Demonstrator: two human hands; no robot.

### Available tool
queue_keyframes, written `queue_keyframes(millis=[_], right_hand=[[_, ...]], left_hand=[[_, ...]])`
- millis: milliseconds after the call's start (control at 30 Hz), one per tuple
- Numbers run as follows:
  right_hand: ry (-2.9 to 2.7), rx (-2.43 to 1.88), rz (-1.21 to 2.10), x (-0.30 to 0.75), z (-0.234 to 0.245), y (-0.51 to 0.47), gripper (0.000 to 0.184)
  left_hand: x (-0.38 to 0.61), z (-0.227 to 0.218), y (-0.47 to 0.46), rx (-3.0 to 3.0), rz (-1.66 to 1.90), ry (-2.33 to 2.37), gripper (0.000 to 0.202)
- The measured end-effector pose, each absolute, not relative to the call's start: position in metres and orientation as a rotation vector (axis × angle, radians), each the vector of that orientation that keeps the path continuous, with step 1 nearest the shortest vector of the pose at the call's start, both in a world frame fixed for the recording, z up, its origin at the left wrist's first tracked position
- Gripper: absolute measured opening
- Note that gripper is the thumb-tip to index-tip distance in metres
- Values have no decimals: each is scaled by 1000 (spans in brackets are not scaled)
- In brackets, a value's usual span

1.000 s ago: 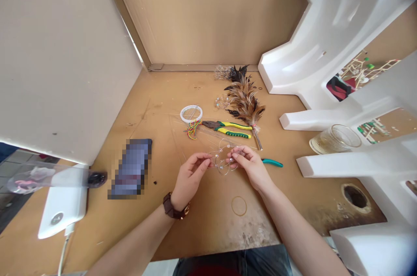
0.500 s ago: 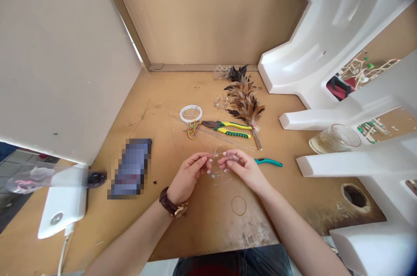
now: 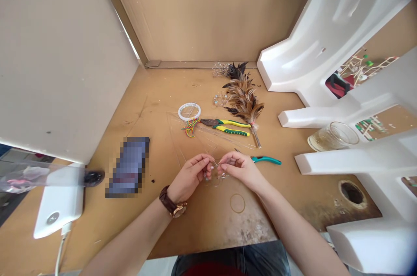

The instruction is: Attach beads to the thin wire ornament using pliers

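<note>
On a tan wooden workbench [image 3: 156, 98], a feather bundle [image 3: 243, 100] and yellow-green pliers [image 3: 224, 127] lie further off. The left hand [image 3: 189, 176] and right hand [image 3: 243, 169] have drawn closer together, near the bench's front. Thumbs and fingertips pinch a small beaded wire loop [image 3: 213, 176] between them, above the bench, mostly hidden by the fingers.

No writing, labels or numbers can be read in this view
</note>
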State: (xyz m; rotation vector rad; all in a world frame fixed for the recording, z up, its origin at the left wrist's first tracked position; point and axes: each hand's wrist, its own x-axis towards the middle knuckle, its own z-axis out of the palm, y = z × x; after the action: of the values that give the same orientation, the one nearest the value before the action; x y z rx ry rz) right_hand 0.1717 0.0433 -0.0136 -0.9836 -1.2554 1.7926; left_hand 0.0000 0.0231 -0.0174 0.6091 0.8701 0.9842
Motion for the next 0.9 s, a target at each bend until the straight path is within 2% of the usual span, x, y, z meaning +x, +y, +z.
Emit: queue_keyframes(millis=[333,600,900], right_hand=[[-1494,-1057,1631,171,-9,42,17],[-1538,-1097,1595,173,-11,41,17],[-1625,-1160,1539,171,-16,40,12]], left_hand=[[-2,-20,24,701,1008,945,19],[-5,-18,24,1258,1231,1277,11],[-4,-13,17,1537,1104,1351,11]])
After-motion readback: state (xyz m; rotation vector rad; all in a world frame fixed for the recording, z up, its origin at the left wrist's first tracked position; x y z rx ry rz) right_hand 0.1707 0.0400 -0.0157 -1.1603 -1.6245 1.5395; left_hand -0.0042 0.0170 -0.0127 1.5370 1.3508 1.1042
